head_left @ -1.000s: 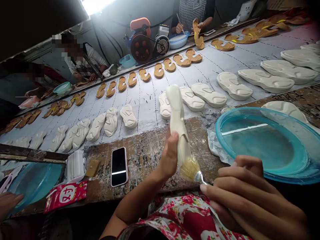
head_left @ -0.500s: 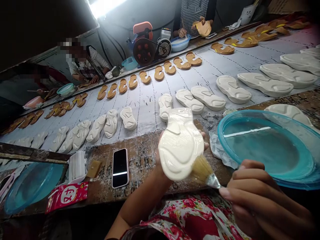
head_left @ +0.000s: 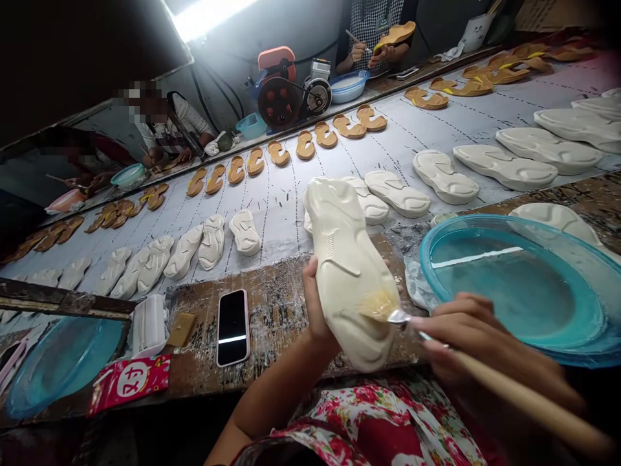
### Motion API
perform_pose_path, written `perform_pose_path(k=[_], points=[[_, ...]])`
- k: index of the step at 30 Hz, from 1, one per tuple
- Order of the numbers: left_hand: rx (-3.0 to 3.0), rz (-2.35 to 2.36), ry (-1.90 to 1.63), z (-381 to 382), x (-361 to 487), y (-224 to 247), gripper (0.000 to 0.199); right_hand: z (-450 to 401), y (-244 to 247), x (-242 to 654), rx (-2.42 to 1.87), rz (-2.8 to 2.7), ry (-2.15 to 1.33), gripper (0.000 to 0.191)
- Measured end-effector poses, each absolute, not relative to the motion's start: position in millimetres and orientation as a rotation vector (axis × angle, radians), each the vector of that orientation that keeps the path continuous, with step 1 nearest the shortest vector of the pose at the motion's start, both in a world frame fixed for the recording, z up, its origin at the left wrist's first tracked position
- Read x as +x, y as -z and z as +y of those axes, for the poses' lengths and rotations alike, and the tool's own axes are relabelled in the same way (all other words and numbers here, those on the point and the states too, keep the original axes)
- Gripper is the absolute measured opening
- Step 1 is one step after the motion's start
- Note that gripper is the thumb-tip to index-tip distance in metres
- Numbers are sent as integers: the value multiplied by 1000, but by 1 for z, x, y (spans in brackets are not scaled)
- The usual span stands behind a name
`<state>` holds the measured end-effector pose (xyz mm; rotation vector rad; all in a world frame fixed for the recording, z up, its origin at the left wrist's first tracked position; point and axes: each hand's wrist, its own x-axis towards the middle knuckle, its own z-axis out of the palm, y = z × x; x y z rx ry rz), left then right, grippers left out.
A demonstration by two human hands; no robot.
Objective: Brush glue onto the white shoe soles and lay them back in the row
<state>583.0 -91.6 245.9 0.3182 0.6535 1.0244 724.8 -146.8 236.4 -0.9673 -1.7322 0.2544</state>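
Note:
My left hand (head_left: 320, 310) grips a cream-white shoe sole (head_left: 339, 259) from below and the side, tilted up in front of me; most of the fingers are hidden behind it. Closed around a wooden handle, my right hand (head_left: 490, 349) holds a paintbrush (head_left: 514, 388). Its pale bristles lie on the wet-looking lower right face of the sole. Beside that hand stands a blue basin (head_left: 429, 259) with cloudy liquid in it.
Rows of white soles (head_left: 439, 175) and tan soles (head_left: 305, 145) line the belt (head_left: 286, 200). A phone (head_left: 233, 327), a red packet (head_left: 130, 383) and a white box (head_left: 149, 323) lie on the bench. Co-workers (head_left: 376, 39) sit across the belt, near a motor (head_left: 317, 90).
The sole in my left hand has turned, showing more of its length and side. The brush has shifted up and left onto its face, its handle now visible. Soles on the belt have moved slightly left.

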Motion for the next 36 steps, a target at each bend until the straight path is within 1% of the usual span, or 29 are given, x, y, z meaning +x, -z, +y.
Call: perform_pose_path(k=[3,6,9,11,16,22,27,30,33,36], points=[[365,708,-1166,-87,581,-244,74,-146,-239,717,-838,-1960,-149,11],[385,790,-1242,-80,575,-237,75,-148,-239,717,-731,-2049,-231,10],[410,794,-1211,-79,575,-229,74,-144,-237,720,-728,-1857,-309,10],[420,773,-1172,-83,578,-226,70,-139,-233,718,-770,-1754,-290,10],[303,726,-1200,-83,579,-219,70,-130,-209,697,-713,-1756,-195,13],[24,799,-1271,-53,530,-217,61,-136,-207,705,-751,-1810,-320,13],[26,797,-1401,-12,500,-194,58,-135,-207,705,-846,-1588,-306,8],[27,869,-1309,9,516,-169,59,-138,-201,702,-898,-1529,-299,8],[105,960,-1165,34,550,-152,60,-142,-195,708,-973,-1503,-339,7],[262,1083,-1067,69,586,-147,53,-145,-190,727,-1133,-1501,-371,10]])
